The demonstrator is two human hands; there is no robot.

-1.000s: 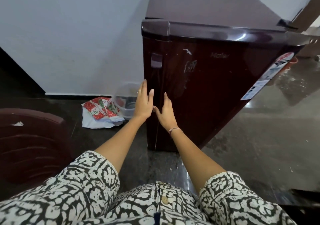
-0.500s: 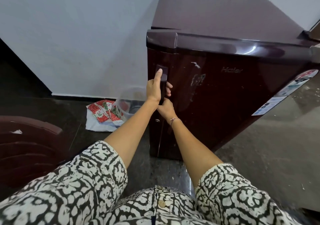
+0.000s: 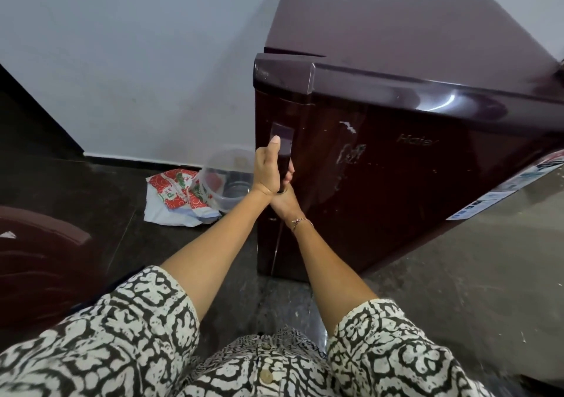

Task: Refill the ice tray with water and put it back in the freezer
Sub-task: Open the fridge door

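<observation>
Both having risen from the lower edge, left hand (image 3: 268, 169) and right hand (image 3: 285, 203) are now clamping fingers round the fridge door handle (image 3: 282, 135). The door (image 3: 396, 198) is staying shut, ice tray unseen; pulling it open is probably coming next

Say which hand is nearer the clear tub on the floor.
Left hand: gripping the fridge handle, right of the tub. Right hand: farther right, lower on the door.

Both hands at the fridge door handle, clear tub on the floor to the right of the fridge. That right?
No. The head view shows the clear tub on the floor to the left of the fridge, not the right. The left hand and right hand are at the door handle, as stated.
</observation>
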